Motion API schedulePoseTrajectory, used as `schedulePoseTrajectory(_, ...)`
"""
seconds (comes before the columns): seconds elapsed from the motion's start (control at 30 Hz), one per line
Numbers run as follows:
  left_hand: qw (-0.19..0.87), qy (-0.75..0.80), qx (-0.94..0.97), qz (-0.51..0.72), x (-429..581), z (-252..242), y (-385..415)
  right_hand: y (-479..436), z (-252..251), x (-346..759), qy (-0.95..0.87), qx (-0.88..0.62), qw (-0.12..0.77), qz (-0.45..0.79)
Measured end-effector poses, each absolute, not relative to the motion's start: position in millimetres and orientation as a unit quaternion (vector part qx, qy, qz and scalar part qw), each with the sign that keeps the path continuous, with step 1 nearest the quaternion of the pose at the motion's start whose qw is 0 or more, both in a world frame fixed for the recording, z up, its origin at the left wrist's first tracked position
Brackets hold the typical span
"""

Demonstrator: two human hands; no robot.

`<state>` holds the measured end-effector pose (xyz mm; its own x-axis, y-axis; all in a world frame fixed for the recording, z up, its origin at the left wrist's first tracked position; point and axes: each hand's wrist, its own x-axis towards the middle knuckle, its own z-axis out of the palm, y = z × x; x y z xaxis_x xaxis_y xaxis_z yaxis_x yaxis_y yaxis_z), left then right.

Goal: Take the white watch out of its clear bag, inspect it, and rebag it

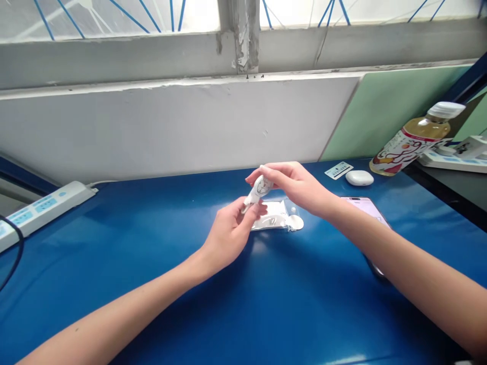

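Observation:
Above the middle of the desk, my left hand (231, 230) is closed around the narrow lower part of a small white round-headed device (262, 186). The device is tilted, its round head up and to the right, with dark marks or openings on its face. From the right, my right hand (292, 183) pinches that head at its upper edge, with the thumb and fingers bent over it. Under the hands lies a clear plastic packet (271, 221) with white contents, partly hidden by my left fingers. A white round disc (296, 222) rests at the packet's right end.
A phone (365, 210) lies partly beneath my right forearm. Behind it are a white earbud case (359, 177), a card (338, 170) and a drink bottle (413, 142). At left sits a power strip (45, 205) with a black cable (19, 248). A wall panel (160, 129) borders the blue desk (152, 319).

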<state>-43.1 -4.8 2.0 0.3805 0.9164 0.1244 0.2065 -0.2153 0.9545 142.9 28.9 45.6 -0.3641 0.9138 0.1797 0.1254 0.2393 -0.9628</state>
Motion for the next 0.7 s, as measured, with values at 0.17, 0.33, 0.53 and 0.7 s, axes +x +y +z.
schedulePoseTrajectory(0.17, 0.131, 0.383, 0.836, 0.370, -56, -21, 8, 2, 36, 167, -0.805, -0.383, 0.355, 0.283)
schedulePoseTrajectory(0.33, 0.096, 0.349, 0.874, 0.325, -55, -32, 10, -18, 12, 182, -0.824, -0.382, 0.372, 0.189)
schedulePoseTrajectory(0.53, 0.128, 0.319, 0.901, 0.264, -54, -33, 11, -21, 5, 198, -0.869, -0.375, 0.311, 0.088)
schedulePoseTrajectory(0.7, 0.128, 0.348, 0.908, 0.197, -54, -33, 13, -14, 3, 222, -0.852, -0.427, 0.301, 0.029)
